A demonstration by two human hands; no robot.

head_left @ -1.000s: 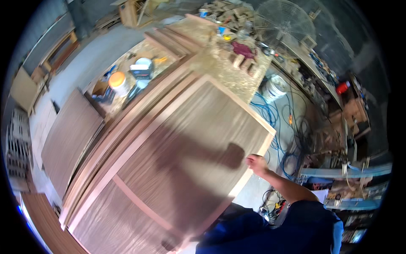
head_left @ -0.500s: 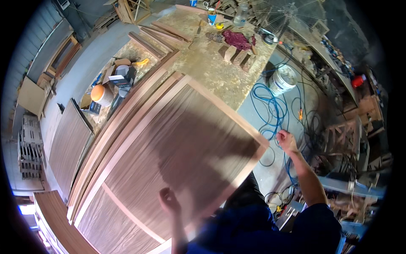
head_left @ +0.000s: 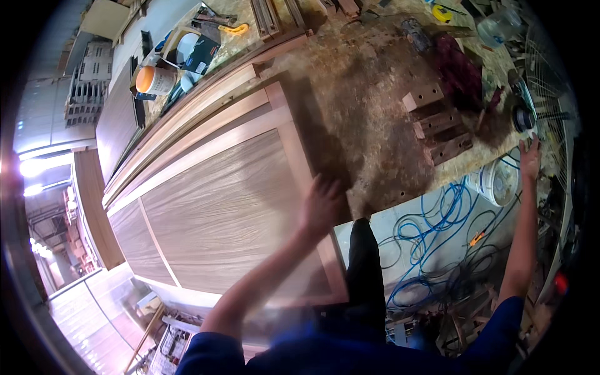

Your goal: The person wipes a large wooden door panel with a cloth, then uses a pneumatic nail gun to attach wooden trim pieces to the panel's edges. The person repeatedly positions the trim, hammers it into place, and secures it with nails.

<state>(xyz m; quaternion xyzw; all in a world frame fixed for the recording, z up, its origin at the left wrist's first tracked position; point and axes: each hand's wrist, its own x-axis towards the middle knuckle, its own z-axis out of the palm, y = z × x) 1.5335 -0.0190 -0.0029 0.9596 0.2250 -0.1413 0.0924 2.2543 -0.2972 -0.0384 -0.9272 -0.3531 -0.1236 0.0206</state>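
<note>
A large framed wooden panel [head_left: 219, 200], with brown grain and paler edge strips, lies flat on the worn worktable [head_left: 362, 125]. My left hand [head_left: 322, 203] is over the panel's right-hand frame strip; its fingers are smeared, and whether it touches the wood is unclear. Far out to the right, my right hand [head_left: 530, 156] reaches past the table edge with its fingers extended and apart. Just beyond those fingertips sits a small black round object [head_left: 522, 117], its kind unclear. Wooden blocks with drilled holes [head_left: 436, 127] lie between my hands, near a dark red cloth [head_left: 458, 69].
Long wood strips [head_left: 187, 131] run along the panel's far side. Behind them stand an orange-topped tub [head_left: 155, 80] and an open box [head_left: 199, 53]. Below the table's right edge are a white bucket [head_left: 500, 181] and coiled blue hose [head_left: 431, 231]. A clear container [head_left: 499, 28] stands far right.
The view has turned and come nearer the table's right end. My left hand has gone from the panel's near side to its right edge. My right hand has stretched out toward the black round object.
</note>
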